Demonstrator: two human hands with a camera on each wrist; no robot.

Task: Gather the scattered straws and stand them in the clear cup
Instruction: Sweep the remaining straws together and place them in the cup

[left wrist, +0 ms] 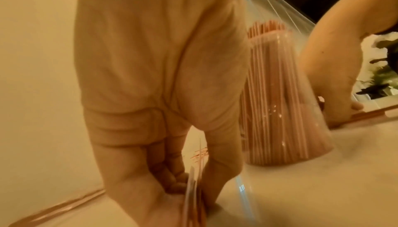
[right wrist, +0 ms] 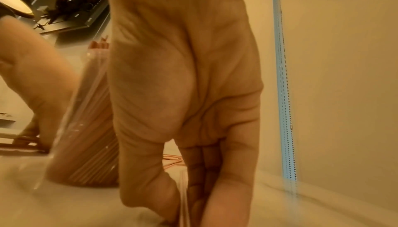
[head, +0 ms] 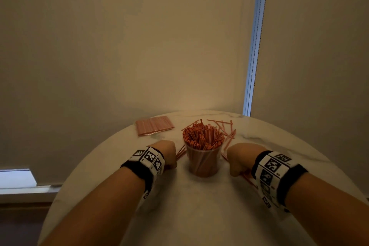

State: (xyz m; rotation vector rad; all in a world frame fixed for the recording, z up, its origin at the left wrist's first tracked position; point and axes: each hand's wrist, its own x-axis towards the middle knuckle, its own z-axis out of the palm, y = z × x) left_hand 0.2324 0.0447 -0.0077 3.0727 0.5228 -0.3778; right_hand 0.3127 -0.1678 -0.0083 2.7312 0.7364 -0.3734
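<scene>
head overhead; wrists close, sharing cup [head: 202,158]

no readable words, brands or numbers, only black-and-white square code markers on both wristbands [head: 148,159]

— What is seen under it all?
— A round marble table [head: 199,215]; behind it, pale roller blinds [head: 119,46] (a beaded chain [head: 254,46] hangs between them).

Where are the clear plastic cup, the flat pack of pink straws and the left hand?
Clear plastic cup [head: 202,163], head view, front wall.
Flat pack of pink straws [head: 154,125], head view, top face.
Left hand [head: 166,151], head view, back of hand.
</scene>
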